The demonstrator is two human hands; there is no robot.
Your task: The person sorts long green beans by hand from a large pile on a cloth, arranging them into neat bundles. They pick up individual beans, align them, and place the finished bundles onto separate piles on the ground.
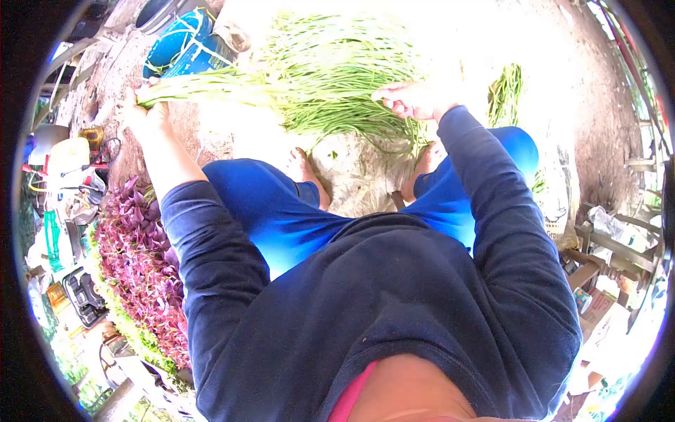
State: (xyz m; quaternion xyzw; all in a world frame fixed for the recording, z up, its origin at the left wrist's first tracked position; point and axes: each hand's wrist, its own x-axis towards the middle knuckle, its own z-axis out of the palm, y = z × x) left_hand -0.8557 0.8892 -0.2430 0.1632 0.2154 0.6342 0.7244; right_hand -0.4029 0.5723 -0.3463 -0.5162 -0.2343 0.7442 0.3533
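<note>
My left hand is closed around one end of a bunch of long green beans, which stretches sideways toward the pile. A large heap of the same long beans lies spread on a pale sheet in front of my feet. Over the right edge of this heap, my right hand has its fingers curled and thumb pressed in. Whether a bean is between those fingertips I cannot make out. Glare washes out part of both hands and the sheet.
A blue container with pale strips over it stands at upper left. More long greens lie at right. Purple-leaved bunches are heaped at my left, near a black case. Cardboard boxes are at lower right.
</note>
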